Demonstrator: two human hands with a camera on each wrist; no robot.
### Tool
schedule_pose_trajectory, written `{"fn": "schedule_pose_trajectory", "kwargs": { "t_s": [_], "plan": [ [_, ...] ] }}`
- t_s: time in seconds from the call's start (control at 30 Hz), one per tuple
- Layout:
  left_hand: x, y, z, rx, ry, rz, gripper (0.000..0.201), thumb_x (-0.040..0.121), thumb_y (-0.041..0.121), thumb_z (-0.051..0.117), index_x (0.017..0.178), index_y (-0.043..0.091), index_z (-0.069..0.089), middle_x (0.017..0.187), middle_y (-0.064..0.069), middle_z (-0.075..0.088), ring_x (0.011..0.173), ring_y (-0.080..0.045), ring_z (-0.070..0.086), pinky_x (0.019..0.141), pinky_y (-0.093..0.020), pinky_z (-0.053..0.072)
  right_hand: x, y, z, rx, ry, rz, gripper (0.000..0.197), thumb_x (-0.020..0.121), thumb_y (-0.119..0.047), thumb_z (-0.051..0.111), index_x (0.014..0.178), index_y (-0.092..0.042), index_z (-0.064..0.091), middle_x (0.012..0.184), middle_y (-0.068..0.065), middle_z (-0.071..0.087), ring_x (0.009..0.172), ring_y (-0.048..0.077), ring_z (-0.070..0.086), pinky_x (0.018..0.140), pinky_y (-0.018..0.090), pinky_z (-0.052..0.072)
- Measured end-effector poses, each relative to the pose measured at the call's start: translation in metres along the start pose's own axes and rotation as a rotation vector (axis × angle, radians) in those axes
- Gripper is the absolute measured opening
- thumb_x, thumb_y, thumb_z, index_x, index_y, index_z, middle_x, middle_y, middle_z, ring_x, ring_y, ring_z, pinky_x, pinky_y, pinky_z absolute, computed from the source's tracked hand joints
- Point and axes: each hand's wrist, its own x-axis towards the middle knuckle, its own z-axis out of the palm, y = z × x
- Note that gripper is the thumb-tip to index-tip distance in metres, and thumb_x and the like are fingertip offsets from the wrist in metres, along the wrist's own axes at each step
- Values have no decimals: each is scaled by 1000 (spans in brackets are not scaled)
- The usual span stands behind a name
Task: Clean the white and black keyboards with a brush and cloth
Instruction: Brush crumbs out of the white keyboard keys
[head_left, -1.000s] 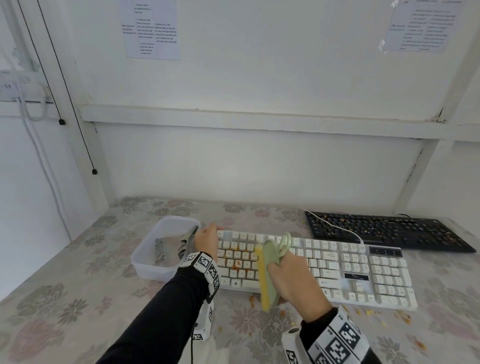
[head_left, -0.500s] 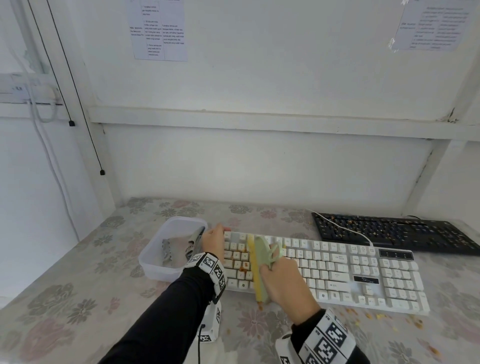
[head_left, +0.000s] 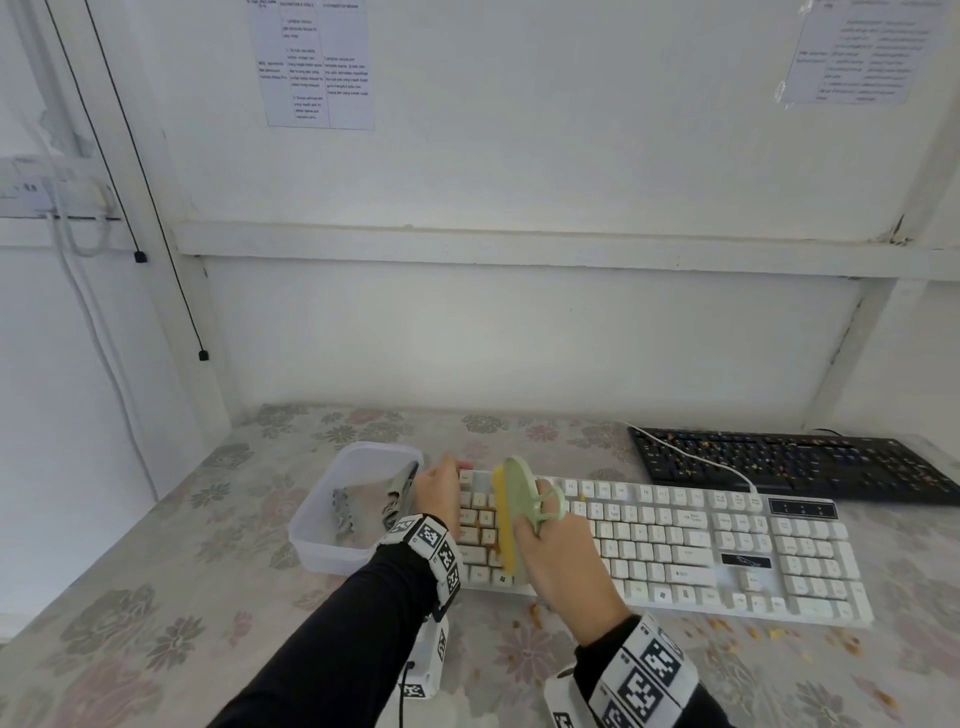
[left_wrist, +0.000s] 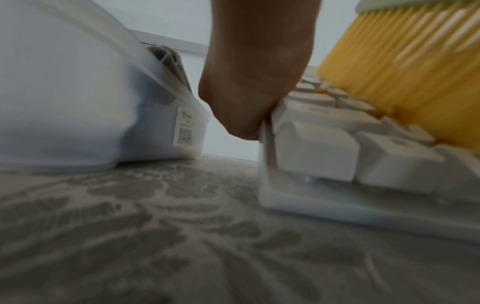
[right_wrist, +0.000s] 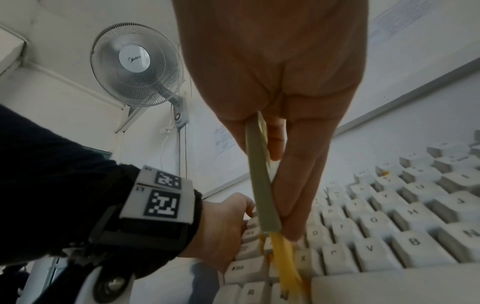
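The white keyboard lies across the flowered table, orange crumbs on its left keys. My right hand grips a green brush with yellow bristles, which rest on the keys near the left end. My left hand holds the keyboard's left edge, its fingers over the top corner. The black keyboard lies behind at the right, speckled with crumbs. A grey cloth lies in the clear plastic tub.
The tub stands just left of the white keyboard. Crumbs lie scattered on the table in front of the keyboard. A white cable runs over the black keyboard. The wall is close behind; a fan hangs on the left wall.
My right hand has carried the brush leftwards and away along the white keyboard, from its front edge up to the top rows. The left hand stays on the left edge.
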Motion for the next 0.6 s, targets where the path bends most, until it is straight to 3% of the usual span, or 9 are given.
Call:
{"fn": "schedule_pose_trajectory", "kwargs": {
  "t_s": [0.1, 0.17, 0.27, 0.37, 0.43, 0.53, 0.6],
  "plan": [
    [2, -2, 0, -8, -15, -9, 25, 89, 20, 46, 78, 12, 67, 66, -5, 62, 65, -24, 58, 69, -37, 50, -7, 3, 0, -56, -42, 89, 40, 97, -20, 39, 57, -18, 36, 26, -7, 34, 23, 7, 30, 32, 13, 23],
    [1, -3, -1, -13, -23, -23, 25, 88, 20, 46, 76, 14, 67, 66, -5, 62, 64, -24, 58, 69, -38, 50, -9, 3, 0, -89, -47, 103, 42, 95, -15, 40, 53, -16, 32, 29, -8, 33, 24, 8, 28, 33, 14, 22],
    [1, 0, 0, -35, -13, -31, 26, 89, 18, 46, 73, 15, 66, 64, -4, 62, 65, -25, 57, 71, -38, 50, -7, -2, 2, -83, 10, 70, 36, 94, -13, 42, 59, -17, 35, 46, -5, 37, 26, 7, 31, 34, 16, 25],
    [1, 2, 0, -48, -18, -38, 26, 89, 17, 45, 71, 14, 64, 65, -5, 62, 65, -24, 57, 71, -38, 50, -1, -9, 8, 5, 104, -56, 14, 96, -14, 42, 87, -25, 42, 55, -6, 45, 34, 1, 44, 36, 16, 32],
    [3, 1, 0, -58, -20, -48, 26, 89, 17, 46, 70, 15, 64, 62, -4, 62, 65, -24, 57, 69, -38, 49, 3, -11, 13, 11, 129, -86, 8, 96, -15, 42, 96, -23, 42, 59, -6, 48, 38, 1, 47, 38, 15, 35],
    [6, -3, 0, -51, -31, -50, 27, 89, 19, 46, 70, 15, 65, 62, -4, 62, 66, -25, 57, 72, -40, 51, 4, -8, 17, 6, 49, -3, 11, 97, -20, 40, 108, -20, 43, 60, -4, 50, 40, 5, 43, 37, 13, 34],
    [7, -4, 0, -40, -28, -41, 27, 89, 19, 46, 70, 15, 65, 64, -4, 62, 69, -25, 57, 73, -40, 51, 1, -6, 17, -53, -18, 51, 7, 97, -20, 39, 101, -20, 45, 55, -3, 47, 38, 5, 38, 34, 13, 30]
  ]
}}
